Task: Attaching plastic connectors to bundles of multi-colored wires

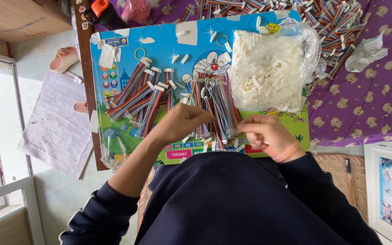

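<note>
**A:** What is the biggest thing in view?

**B:** A purple bedspread (pixel 377 90), soft cloth printed with small tan animal shapes, fills the upper right. On it rests a flat, glossy cartoon board (pixel 159 50), mostly sky blue with a green strip along the near edge, serving as a work surface.

**A:** And on the board?

**B:** At its right, a crinkled clear plastic bag (pixel 268 68) bulges with small white plastic connector housings. At its left lies a fanned heap of finished ribbon cables (pixel 137 97), flat rainbow-striped strips, each capped with a white block. A much larger pile of the same striped cables (pixel 323 18) sprawls beyond the board's far edge. Loose white housings (pixel 180 58) and two thin wire rings dot the blue surface.

**A:** Where are the hands?

**B:** Both meet at the board's near edge, sleeves dark navy. Between them stands a dense bundle of rainbow ribbon cables (pixel 214 106), thin parallel wires running away from the person. The left hand (pixel 182 121) is curled, fingers closed against the bundle's left side. The right hand (pixel 266 131), a pink band at the wrist, is closed in a pinch at the bundle's near right end; what sits between its fingertips is too small to tell.

**A:** Anything on the floor?

**B:** A grey textured mat (pixel 55 122) and a pink sandal (pixel 64 58), left of the board.
</note>
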